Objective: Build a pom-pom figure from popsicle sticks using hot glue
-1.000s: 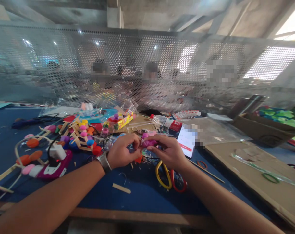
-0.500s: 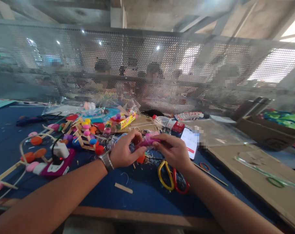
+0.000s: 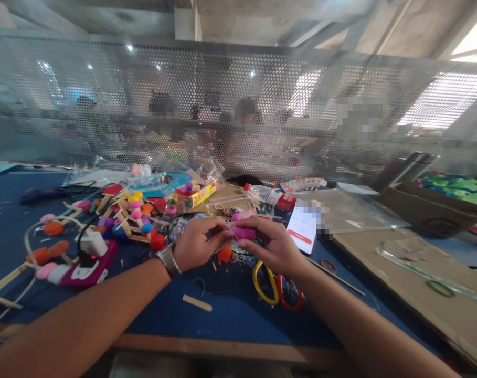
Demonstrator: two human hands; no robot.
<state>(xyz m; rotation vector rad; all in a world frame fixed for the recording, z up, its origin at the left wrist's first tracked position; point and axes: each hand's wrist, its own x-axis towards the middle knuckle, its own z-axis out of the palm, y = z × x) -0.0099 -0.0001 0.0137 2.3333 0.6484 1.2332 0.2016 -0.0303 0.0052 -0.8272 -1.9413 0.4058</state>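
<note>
Work on the magenta piece (image 3: pixel 245 233) looks unfinished: it is held above the blue table (image 3: pixel 238 323) between the fingers and thumb of the right hand (image 3: pixel 275 244), while the left hand (image 3: pixel 197 244) curls its fingertips at the other end, whether gripping it I cannot tell. Joined sticks and coloured discs (image 3: pixel 136 214) lie to the left, seemingly assembled, but how much is left does not show. Compared with half a second ago, the left fingertips sit closer to the thumb
</note>
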